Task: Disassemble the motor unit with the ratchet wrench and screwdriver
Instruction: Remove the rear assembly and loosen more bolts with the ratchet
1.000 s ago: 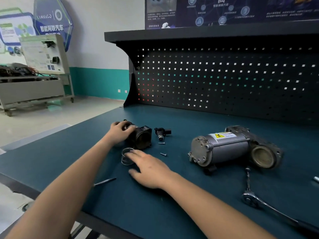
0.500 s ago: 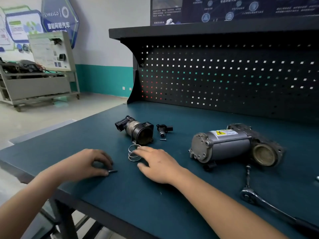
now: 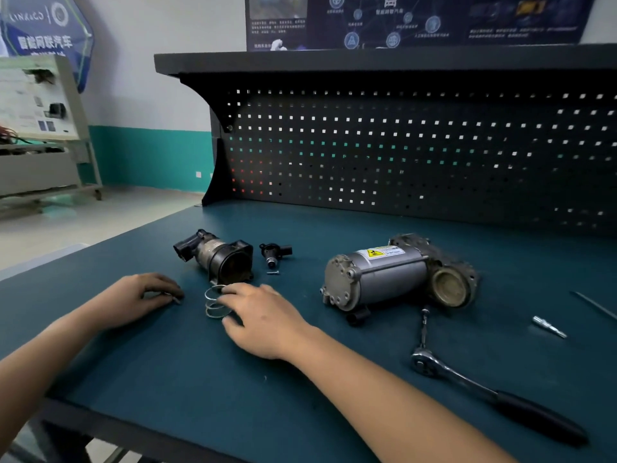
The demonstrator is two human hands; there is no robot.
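Now your left hand [image 3: 133,302], fingers curled, pinches a small pin [image 3: 175,298] just left of the spring [image 3: 213,305], off the black housing [image 3: 217,259] it held; right hand [image 3: 263,322] stays flat, loose, fingertips on the spring. Motor [image 3: 394,275] untouched further right, wrench [image 3: 467,385] idle before it: you're likely tidying parts.

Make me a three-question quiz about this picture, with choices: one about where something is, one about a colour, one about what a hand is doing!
1. Where is the ratchet wrench?
A. hanging on the back wall
B. on the table, nearer the person than the motor unit
C. on the floor

2. What colour is the table?
A. red
B. white
C. dark teal

3. What is the left hand doing?
A. pinching a small metal pin
B. waving in the air
C. gripping the wrench

Answers: B, it lies flat before the motor unit; C, the bare top shows teal; A, its fingertips curl round the pin.
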